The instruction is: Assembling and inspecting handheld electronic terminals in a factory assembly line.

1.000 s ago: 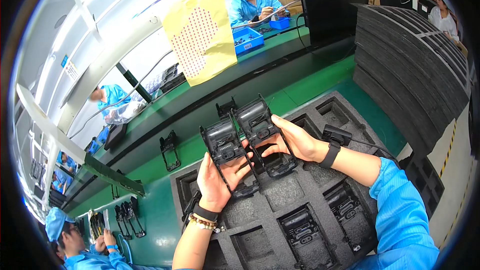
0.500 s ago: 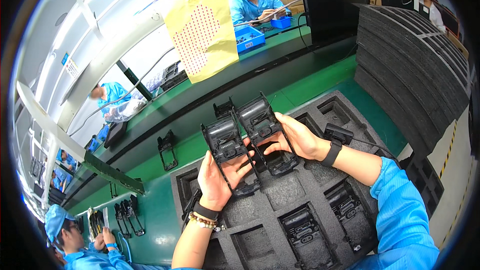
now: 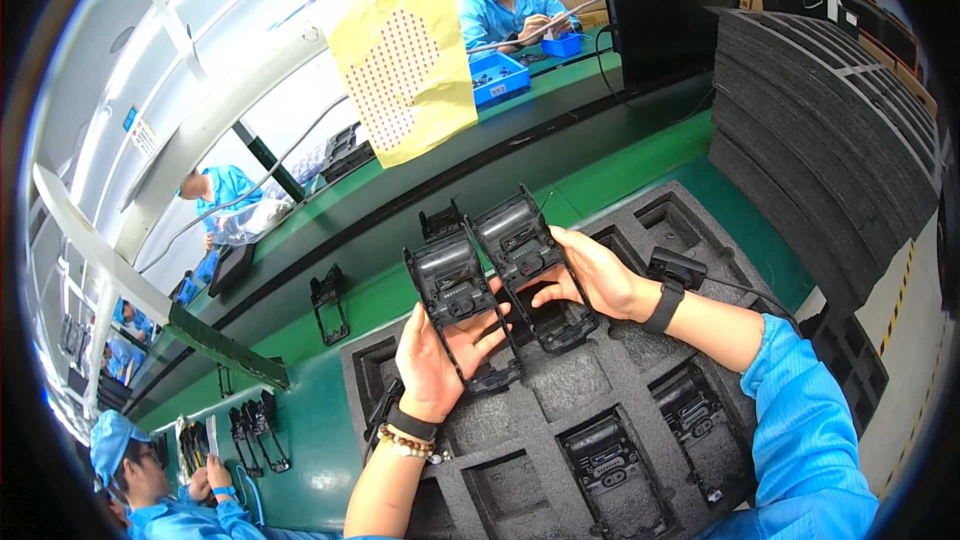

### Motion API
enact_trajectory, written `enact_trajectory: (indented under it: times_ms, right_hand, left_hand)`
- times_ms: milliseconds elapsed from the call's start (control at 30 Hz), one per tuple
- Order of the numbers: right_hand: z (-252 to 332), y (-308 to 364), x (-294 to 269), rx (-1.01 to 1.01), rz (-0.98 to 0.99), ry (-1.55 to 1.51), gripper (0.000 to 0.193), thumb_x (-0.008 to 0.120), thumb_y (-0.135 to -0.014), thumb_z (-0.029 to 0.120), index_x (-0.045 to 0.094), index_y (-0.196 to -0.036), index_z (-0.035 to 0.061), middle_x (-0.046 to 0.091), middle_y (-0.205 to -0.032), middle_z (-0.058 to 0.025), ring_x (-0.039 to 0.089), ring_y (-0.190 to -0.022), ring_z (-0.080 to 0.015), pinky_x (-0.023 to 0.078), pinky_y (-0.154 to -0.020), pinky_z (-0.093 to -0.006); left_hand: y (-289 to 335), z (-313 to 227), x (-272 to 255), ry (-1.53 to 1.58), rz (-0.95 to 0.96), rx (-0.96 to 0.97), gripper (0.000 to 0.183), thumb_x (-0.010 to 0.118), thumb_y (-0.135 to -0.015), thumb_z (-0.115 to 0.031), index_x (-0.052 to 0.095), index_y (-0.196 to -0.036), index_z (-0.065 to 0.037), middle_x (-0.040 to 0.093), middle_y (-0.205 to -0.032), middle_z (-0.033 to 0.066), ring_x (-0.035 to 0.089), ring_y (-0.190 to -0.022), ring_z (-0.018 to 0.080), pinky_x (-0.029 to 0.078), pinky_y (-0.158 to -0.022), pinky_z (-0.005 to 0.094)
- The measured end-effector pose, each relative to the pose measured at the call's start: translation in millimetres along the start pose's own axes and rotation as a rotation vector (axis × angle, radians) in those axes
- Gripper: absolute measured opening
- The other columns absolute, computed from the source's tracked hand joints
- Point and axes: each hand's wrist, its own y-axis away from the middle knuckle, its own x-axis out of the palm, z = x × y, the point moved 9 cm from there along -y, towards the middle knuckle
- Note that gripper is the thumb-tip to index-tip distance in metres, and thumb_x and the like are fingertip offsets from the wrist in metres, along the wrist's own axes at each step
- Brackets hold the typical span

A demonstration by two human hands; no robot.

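My left hand (image 3: 438,355) is closed around the side of a black plastic frame (image 3: 447,280) with a rounded, cylinder-like upper part and an open lower part. A second frame (image 3: 522,240) of the same kind is gripped along its right edge by my right hand (image 3: 600,280). Both are held side by side, tilted, above a dark grey foam tray (image 3: 560,385). Similar frames lie in tray pockets: one frame (image 3: 610,465) near the front and another frame (image 3: 695,410) to its right. The fingers of both hands are partly hidden behind the pieces.
A green strip beyond the tray carries another black frame (image 3: 328,305). Tall stacked foam trays (image 3: 810,160) stand at right. A yellow dotted sheet (image 3: 405,70) hangs ahead. A co-worker (image 3: 140,470) sits at lower left beside several frames (image 3: 258,430); others work farther off.
The black frames on the green strip beyond the tray have shifted slightly left. A person at the far upper right has gone from view. My hands and the held frames stay nearly still.
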Motion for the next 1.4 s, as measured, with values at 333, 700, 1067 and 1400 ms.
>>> enact_trajectory:
  times_ms: [333,700,1067,1400]
  right_hand:
    - [4.2,-0.7,-5.4,-0.034,-0.084,-0.005,0.040,0.042,-0.105,0.039,0.053,-0.127,0.0077,0.061,-0.125,-0.0088,0.062,-0.110,-0.0197,0.053,-0.083,-0.0315]
    - [-16.9,1.5,-21.2,0.059,-0.193,-0.265,0.038,0.044,-0.105,0.037,0.057,-0.123,0.0058,0.055,-0.085,0.0022,0.046,-0.068,-0.0049,0.041,-0.060,-0.0201]
    - [-16.4,13.5,26.1,0.242,-0.057,0.055,0.041,0.070,-0.090,0.030,0.048,-0.121,0.0127,0.051,-0.090,0.0059,0.043,-0.074,-0.0022,0.039,-0.069,-0.0203]
    - [-41.8,11.3,16.2,0.394,0.022,-0.105,0.029,0.063,-0.094,0.040,0.056,-0.107,0.0149,0.060,-0.096,0.0008,0.054,-0.078,-0.0060,0.044,-0.070,-0.0223]
  left_hand:
    - [-0.1,0.0,0.4,0.009,0.007,0.004,0.062,0.032,-0.101,-0.050,0.041,-0.146,-0.007,0.045,-0.145,0.0229,0.052,-0.125,0.0405,0.042,-0.105,0.0511]
    - [-0.6,-1.0,0.9,0.013,0.003,0.018,0.060,0.039,-0.100,-0.049,0.047,-0.140,-0.005,0.050,-0.140,0.0233,0.052,-0.124,0.0395,0.042,-0.104,0.0509]
    - [5.8,-4.3,-9.9,-0.301,-0.152,0.105,0.060,0.056,-0.098,-0.040,0.025,-0.148,-0.028,0.055,-0.133,0.0075,0.057,-0.115,0.0298,0.047,-0.096,0.0525]
    - [2.0,-1.1,-8.4,-0.305,-0.183,0.040,0.048,0.057,-0.099,-0.030,0.026,-0.134,-0.018,0.055,-0.127,0.0126,0.063,-0.108,0.0291,0.052,-0.092,0.0516]
